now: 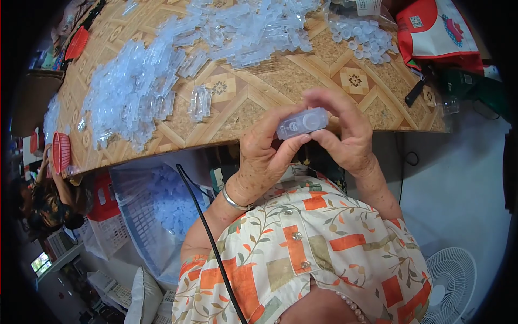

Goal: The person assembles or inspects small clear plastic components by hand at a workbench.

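Between my two hands, just past the table's near edge, is a small translucent plastic case (301, 123) with a round part on its face. My left hand (264, 141) grips its left end, the thumb along the lower edge. My right hand (348, 121) curves around the other end, thumb at the lower right corner and fingers bent above. A large heap of similar clear plastic pieces (129, 86) spreads over the patterned table (259, 92). A few clear pieces (200, 102) lie apart from it, nearer to me. Small round translucent caps (369, 40) are piled at the far right.
A red and white bag (440, 35) and a black-handled tool (415, 93) occupy the table's right side. Below the left edge stands a lined basket (135, 210) of bluish pieces. A red basket (61, 153) sits near another person (56, 200). A white fan (450, 283) stands lower right.
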`<state>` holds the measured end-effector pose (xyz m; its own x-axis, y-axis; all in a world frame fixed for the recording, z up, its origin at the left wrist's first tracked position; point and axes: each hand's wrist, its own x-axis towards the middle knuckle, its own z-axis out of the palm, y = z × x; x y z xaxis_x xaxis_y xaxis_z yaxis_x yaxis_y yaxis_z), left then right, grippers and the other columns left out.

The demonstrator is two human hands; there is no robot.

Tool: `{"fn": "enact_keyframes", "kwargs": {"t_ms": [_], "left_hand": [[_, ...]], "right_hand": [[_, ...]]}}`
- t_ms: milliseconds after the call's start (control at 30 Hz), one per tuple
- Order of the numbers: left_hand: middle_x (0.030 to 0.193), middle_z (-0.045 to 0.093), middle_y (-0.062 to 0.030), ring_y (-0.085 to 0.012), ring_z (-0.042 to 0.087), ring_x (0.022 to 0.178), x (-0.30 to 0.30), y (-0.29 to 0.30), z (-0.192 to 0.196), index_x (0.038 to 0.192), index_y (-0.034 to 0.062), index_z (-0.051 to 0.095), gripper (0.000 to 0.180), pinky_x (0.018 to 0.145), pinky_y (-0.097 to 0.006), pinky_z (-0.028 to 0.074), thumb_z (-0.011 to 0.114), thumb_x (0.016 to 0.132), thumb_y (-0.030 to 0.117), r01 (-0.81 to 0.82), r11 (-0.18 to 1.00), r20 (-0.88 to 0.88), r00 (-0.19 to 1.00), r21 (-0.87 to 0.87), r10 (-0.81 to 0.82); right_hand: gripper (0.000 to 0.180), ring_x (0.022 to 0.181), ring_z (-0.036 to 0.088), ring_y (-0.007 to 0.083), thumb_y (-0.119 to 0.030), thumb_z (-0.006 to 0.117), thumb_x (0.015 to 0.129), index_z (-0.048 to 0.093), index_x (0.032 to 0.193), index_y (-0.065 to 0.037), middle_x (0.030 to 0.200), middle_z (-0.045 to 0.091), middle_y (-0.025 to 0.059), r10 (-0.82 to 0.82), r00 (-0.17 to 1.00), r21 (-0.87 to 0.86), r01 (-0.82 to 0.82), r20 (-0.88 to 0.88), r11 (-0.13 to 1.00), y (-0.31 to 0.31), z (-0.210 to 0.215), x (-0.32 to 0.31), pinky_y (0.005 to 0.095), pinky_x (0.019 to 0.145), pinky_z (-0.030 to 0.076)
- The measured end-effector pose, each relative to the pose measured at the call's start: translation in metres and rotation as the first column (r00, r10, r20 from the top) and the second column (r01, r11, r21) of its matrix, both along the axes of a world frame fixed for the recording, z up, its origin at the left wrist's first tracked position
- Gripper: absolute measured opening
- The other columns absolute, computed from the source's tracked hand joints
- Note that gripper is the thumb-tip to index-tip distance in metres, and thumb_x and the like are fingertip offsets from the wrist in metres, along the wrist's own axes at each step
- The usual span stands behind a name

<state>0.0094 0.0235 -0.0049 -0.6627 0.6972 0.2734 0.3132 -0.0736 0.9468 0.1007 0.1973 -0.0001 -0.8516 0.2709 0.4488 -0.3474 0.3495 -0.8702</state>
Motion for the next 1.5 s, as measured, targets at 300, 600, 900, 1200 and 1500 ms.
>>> {"fn": "enact_keyframes", "kwargs": {"t_ms": [300, 600, 900, 1200, 1500], "left_hand": [[0.121, 0.066, -0.0103, -0.0170, 0.065, 0.106, 0.003, 0.000, -0.005, 0.126, 0.0011, 0.064, 0.045, 0.089, -0.030, 0.054, 0.080, 0.085, 0.004, -0.009, 0.993, 0.167, 0.986, 0.120, -0.011], [0.123, 0.063, -0.0099, -0.0169, 0.062, 0.112, 0.004, -0.003, 0.004, 0.127, -0.0024, 0.064, 0.038, 0.096, -0.030, 0.051, 0.075, 0.091, 0.003, 0.014, 0.984, 0.313, 0.947, 0.179, -0.070], [0.120, 0.062, -0.0108, -0.0173, 0.062, 0.109, 0.007, -0.006, 0.007, 0.124, -0.0024, 0.065, 0.036, 0.092, -0.028, 0.052, 0.074, 0.089, -0.002, -0.013, 0.981, 0.317, 0.947, 0.191, -0.049], [0.120, 0.064, -0.0106, -0.0175, 0.062, 0.109, 0.006, -0.010, -0.002, 0.124, -0.0025, 0.066, 0.034, 0.093, -0.029, 0.050, 0.073, 0.090, 0.000, -0.046, 0.991, 0.187, 0.982, 0.128, 0.021], [0.126, 0.062, -0.0106, -0.0169, 0.063, 0.112, 0.009, 0.001, 0.003, 0.127, -0.0003, 0.064, 0.040, 0.092, -0.030, 0.053, 0.075, 0.089, 0.001, -0.085, 0.964, 0.312, 0.950, 0.251, 0.002]], "right_hand": [[0.054, 0.116, 0.062, 0.0144, -0.024, 0.069, 0.101, 0.049, 0.145, 0.002, 0.131, 0.060, 0.0095, 0.300, 0.927, -0.630, -0.097, 0.224, 0.770, -0.012, -0.002, 0.007, 0.0302, 0.104, 0.049], [0.049, 0.123, 0.059, 0.0174, -0.012, 0.068, 0.100, 0.050, 0.143, 0.002, 0.143, 0.055, 0.0136, 0.227, 0.970, -0.655, -0.118, 0.084, 0.747, -0.031, 0.002, 0.004, 0.0329, 0.106, 0.049], [0.042, 0.129, 0.055, 0.0183, -0.005, 0.063, 0.100, 0.051, 0.140, 0.004, 0.146, 0.054, 0.0161, 0.213, 0.971, -0.617, -0.101, 0.110, 0.780, -0.038, 0.007, 0.004, 0.0325, 0.104, 0.051], [0.042, 0.125, 0.058, 0.0183, -0.002, 0.062, 0.098, 0.053, 0.139, 0.005, 0.143, 0.056, 0.0158, 0.236, 0.964, -0.688, -0.089, 0.122, 0.720, -0.039, 0.001, 0.001, 0.0332, 0.106, 0.049], [0.061, 0.132, 0.055, 0.0236, -0.027, 0.072, 0.097, 0.048, 0.143, 0.005, 0.150, 0.050, 0.0203, 0.191, 0.979, -0.713, -0.087, 0.066, 0.696, -0.040, 0.002, -0.006, 0.0384, 0.111, 0.045]]}}
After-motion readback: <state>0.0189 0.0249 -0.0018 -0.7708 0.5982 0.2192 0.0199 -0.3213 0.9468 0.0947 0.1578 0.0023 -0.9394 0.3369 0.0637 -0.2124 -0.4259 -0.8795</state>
